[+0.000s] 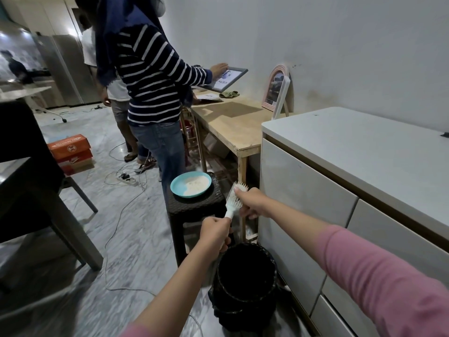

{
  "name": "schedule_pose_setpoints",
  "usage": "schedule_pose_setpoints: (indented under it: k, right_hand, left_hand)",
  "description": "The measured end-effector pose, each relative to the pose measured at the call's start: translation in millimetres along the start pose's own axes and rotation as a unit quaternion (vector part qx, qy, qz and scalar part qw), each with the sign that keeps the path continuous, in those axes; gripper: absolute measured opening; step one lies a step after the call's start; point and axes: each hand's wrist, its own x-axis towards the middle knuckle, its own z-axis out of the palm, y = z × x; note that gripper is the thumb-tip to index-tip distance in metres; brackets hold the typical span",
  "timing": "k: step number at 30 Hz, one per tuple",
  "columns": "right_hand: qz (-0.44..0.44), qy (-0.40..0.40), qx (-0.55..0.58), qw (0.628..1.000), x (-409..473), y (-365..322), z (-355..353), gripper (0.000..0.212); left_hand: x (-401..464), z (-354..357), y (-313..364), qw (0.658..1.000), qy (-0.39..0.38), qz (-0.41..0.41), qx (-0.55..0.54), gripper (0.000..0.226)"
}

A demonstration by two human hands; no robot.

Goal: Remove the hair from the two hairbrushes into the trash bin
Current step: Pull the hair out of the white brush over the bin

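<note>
1. Two hands work just above the black trash bin (246, 276), which I take as my landmark; it stands on the floor against the white cabinet (308, 205).
2. I see my left hand (215, 233) up and left of the bin's rim, fingers clenched around the handle of a white hairbrush (233, 199).
3. The brush tilts up and away from the bin, its bristled head farther off than the handle.
4. My right hand (252, 203) sits beyond the bin, touching the brush head; its fingertips are pinched into the bristles, though I cannot tell whether any hair is caught between them.
5. Only this one hairbrush is in my view.
6. Behind the bin stands a dark woven stool (194, 207), and on it a blue plate (190, 184) holding something pale.
7. Farther beyond the bin a person in a striped top (150, 76) stands at a wooden table (230, 117), holding a picture frame (227, 79).
8. Well left of the bin, orange boxes (70, 152) and cables lie on the floor.
</note>
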Motion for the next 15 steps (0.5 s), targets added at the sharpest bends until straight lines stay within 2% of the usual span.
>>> schedule_pose_setpoints:
  k: [5, 9, 15]
  right_hand:
    - [-0.010, 0.050, -0.063, 0.997, 1, 1, 0, 0.050]
    - [-0.006, 0.111, -0.042, 0.993, 5, 1, -5, 0.044]
    - [-0.015, 0.109, 0.011, 0.994, 4, 6, -18, 0.043]
  left_hand:
    - [5, -6, -4, 0.999, 0.023, -0.010, -0.025, 0.024]
    - [9, -13, -9, 0.997, 0.056, -0.035, -0.049, 0.021]
    - [23, -27, -20, 0.988, 0.110, -0.070, -0.083, 0.016]
